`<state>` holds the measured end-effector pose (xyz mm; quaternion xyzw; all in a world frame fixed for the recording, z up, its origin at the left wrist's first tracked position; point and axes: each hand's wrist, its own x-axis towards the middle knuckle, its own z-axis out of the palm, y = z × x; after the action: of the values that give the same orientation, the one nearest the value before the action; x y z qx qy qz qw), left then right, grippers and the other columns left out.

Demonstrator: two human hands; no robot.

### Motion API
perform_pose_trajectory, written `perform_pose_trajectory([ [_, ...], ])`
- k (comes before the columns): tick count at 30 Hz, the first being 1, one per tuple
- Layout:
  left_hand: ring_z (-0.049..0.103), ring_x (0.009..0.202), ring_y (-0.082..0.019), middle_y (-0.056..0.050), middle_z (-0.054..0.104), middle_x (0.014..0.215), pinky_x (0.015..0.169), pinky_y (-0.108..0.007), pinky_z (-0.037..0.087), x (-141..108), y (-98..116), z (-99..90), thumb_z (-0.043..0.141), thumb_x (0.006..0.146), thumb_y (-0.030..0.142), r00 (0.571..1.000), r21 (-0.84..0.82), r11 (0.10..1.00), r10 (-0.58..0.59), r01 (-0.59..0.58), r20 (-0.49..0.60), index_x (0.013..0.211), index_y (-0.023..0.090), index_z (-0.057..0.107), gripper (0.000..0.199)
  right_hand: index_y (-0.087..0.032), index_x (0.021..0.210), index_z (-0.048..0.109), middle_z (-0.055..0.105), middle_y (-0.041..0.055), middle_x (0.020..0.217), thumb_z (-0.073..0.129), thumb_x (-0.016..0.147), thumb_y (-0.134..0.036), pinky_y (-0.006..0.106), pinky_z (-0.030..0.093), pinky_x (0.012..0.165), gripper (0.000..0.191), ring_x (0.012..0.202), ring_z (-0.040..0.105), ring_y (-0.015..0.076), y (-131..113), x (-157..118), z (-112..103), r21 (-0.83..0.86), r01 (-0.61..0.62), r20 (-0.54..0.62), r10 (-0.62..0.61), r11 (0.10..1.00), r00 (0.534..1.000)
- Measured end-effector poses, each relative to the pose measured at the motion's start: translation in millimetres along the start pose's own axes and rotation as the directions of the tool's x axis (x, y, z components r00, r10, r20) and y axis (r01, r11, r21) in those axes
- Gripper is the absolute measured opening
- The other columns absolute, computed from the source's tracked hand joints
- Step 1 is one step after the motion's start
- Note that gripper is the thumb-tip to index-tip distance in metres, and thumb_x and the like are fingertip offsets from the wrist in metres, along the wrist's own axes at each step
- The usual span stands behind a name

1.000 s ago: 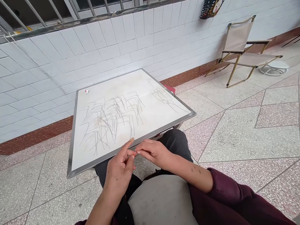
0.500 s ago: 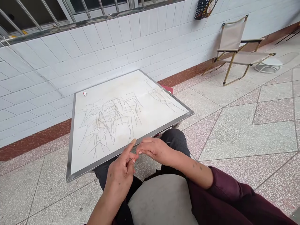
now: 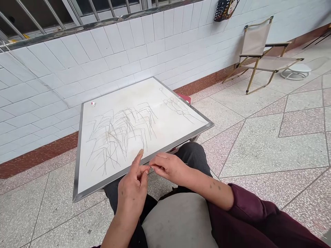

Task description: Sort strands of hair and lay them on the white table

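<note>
My left hand (image 3: 132,187) and my right hand (image 3: 169,168) meet over my lap, at the near edge of the white-topped table (image 3: 178,131). The left thumb and a finger pinch a tiny reddish piece (image 3: 149,168), while another left finger points up over the table edge. Right fingertips close on the same spot, touching the left ones. Most of the piece is hidden by the fingers, so its kind is unclear. Many thin dark bent wires (image 3: 126,127) lie spread across the tabletop. Several wires with looped ends (image 3: 172,100) lie at its right side.
A small red-and-white object (image 3: 93,104) sits at the table's far left corner. Behind stands a white tiled wall (image 3: 103,58) with a barred window. A folding chair (image 3: 258,51), a white stool (image 3: 296,72) and a dark patterned bag (image 3: 223,11) are to the right.
Both hands have shifted slightly left and up, still together. The raised left finger now reaches farther over the table edge, and less of the reddish piece shows.
</note>
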<state>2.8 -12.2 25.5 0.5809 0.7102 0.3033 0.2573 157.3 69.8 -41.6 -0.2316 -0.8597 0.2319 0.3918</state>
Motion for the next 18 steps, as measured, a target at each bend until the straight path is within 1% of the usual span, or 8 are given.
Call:
perform_pose_trajectory([
  [5, 0.066, 0.07, -0.017, 0.005, 0.075, 0.096, 0.07, -0.032, 0.05, 1, -4, 2.4, 0.05, 0.093, 0.037, 1.0, 0.017, 1.0, 0.017, -0.016, -0.025, 0.145, 0.037, 0.041, 0.052, -0.018, 0.088, 0.06, 0.061, 0.0017, 0.075, 0.052, 0.089, -0.009, 0.023, 0.044, 0.06, 0.012, 0.067, 0.056, 0.0139, -3, 0, 7, -0.026, -0.023, -0.093, 0.02, 0.999, 0.995],
  [9, 0.069, 0.073, -0.018, 0.005, 0.076, 0.094, 0.071, -0.032, 0.051, 2, -7, 6.6, 0.052, 0.092, 0.036, 0.999, -0.019, 1.0, -0.011, 0.01, -0.039, 0.143, 0.038, 0.044, 0.052, -0.019, 0.084, 0.058, 0.062, 0.0005, 0.072, 0.051, 0.088, -0.009, 0.023, 0.043, 0.059, 0.013, 0.065, 0.056, 0.0137, -5, -3, 16, -0.035, -0.132, -0.129, 0.126, 0.991, 0.984],
  [11, 0.07, 0.075, -0.018, 0.005, 0.076, 0.094, 0.073, -0.034, 0.052, 4, -9, 8.1, 0.054, 0.091, 0.035, 0.999, -0.047, 0.999, -0.026, 0.024, -0.046, 0.143, 0.038, 0.045, 0.053, -0.018, 0.083, 0.058, 0.062, 0.001, 0.073, 0.051, 0.088, -0.009, 0.024, 0.043, 0.059, 0.013, 0.066, 0.056, 0.0142, -5, -4, 21, -0.05, -0.173, -0.13, 0.166, 0.984, 0.978],
  [13, 0.071, 0.078, -0.019, 0.004, 0.076, 0.095, 0.076, -0.035, 0.053, 6, -11, 8.4, 0.056, 0.09, 0.036, 0.999, -0.087, 0.995, -0.041, 0.039, -0.026, 0.143, 0.037, 0.045, 0.054, -0.018, 0.084, 0.059, 0.063, 0.0021, 0.076, 0.051, 0.089, -0.01, 0.025, 0.045, 0.062, 0.013, 0.069, 0.058, 0.0152, -5, -5, 23, -0.042, -0.186, -0.112, 0.181, 0.982, 0.977],
  [15, 0.071, 0.082, -0.021, 0.003, 0.076, 0.095, 0.078, -0.036, 0.054, 8, -12, 7.5, 0.058, 0.088, 0.038, 0.998, -0.143, 0.988, -0.061, 0.06, -0.007, 0.143, 0.036, 0.046, 0.056, -0.019, 0.089, 0.061, 0.066, 0.0029, 0.08, 0.052, 0.091, -0.011, 0.026, 0.048, 0.067, 0.012, 0.074, 0.061, 0.016, -5, -5, 24, 0.003, -0.205, -0.096, 0.204, 0.979, 0.974],
  [16, 0.071, 0.083, -0.021, 0.002, 0.076, 0.095, 0.08, -0.037, 0.054, 8, -13, 6.9, 0.059, 0.088, 0.038, 0.997, -0.171, 0.983, -0.072, 0.068, -0.013, 0.142, 0.036, 0.047, 0.056, -0.019, 0.093, 0.062, 0.066, 0.003, 0.082, 0.054, 0.091, -0.012, 0.026, 0.049, 0.068, 0.011, 0.076, 0.062, 0.016, -5, -4, 24, 0.035, -0.225, -0.095, 0.227, 0.974, 0.969],
  [18, 0.071, 0.084, -0.021, 0.001, 0.076, 0.096, 0.082, -0.038, 0.054, 8, -13, 6.2, 0.059, 0.087, 0.039, 0.995, -0.216, 0.974, -0.088, 0.074, -0.053, 0.141, 0.034, 0.049, 0.055, -0.019, 0.099, 0.062, 0.067, 0.0026, 0.084, 0.059, 0.089, -0.013, 0.025, 0.05, 0.067, 0.012, 0.074, 0.062, 0.0153, -6, -4, 22, 0.1, -0.272, -0.1, 0.281, 0.957, 0.955],
])
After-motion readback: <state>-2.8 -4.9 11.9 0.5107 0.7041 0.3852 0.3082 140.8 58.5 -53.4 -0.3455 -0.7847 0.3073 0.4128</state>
